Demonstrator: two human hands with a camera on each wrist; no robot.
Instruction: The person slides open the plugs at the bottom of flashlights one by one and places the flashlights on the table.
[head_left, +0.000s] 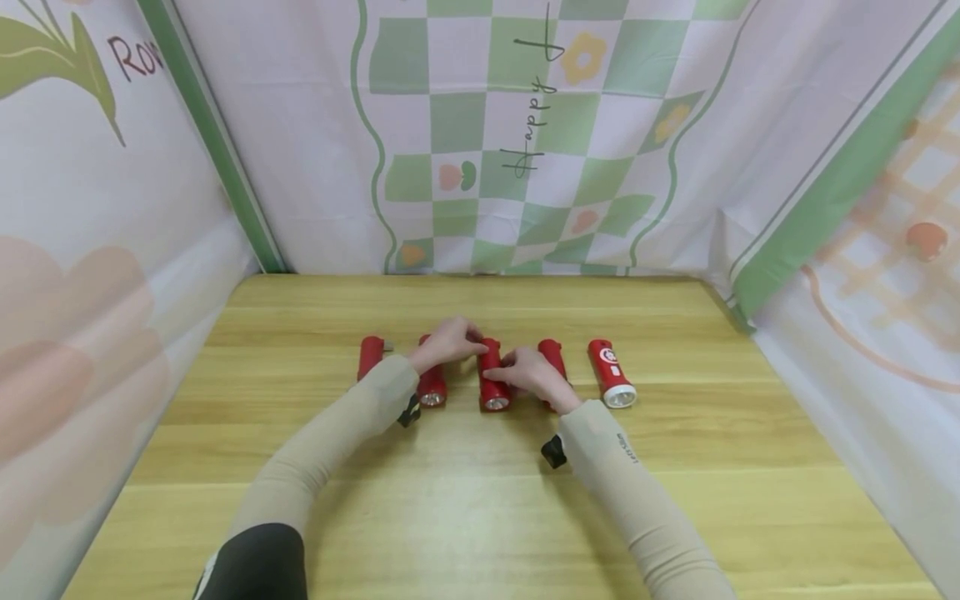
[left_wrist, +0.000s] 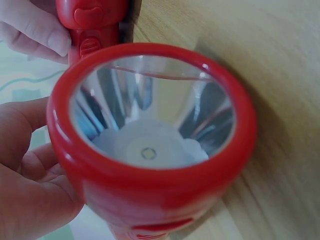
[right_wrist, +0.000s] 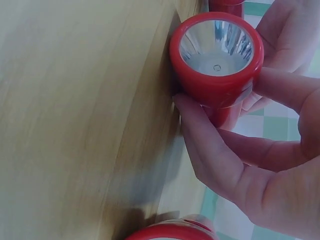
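Our two hands meet on the middle flashlight, a red plastic cylinder with a flared head and mirrored reflector (head_left: 492, 361), lying on the light wood-grain table (head_left: 480, 517) with its lens end toward us. Our left hand (head_left: 448, 343) pinches its far end between thumb and fingers; our right hand (head_left: 529, 371) grips it nearer the head, its fingers straddling the neck behind the rim in the right wrist view.

To settle it well, we would guide both ends at once, turning it gently and watching how its length lies against its neighbours. We should ease our fingertips off together, since the round body may roll if one side lets go first. Our left wrist is close to the red flashlight with a silvery reflector (head_left: 432, 386), and our right hand partly hides the red tube-shaped flashlight (head_left: 552, 354), so lifting both wrists before drawing back seems wise. The red flashlight with a white head (head_left: 611, 371) lies at the right end.
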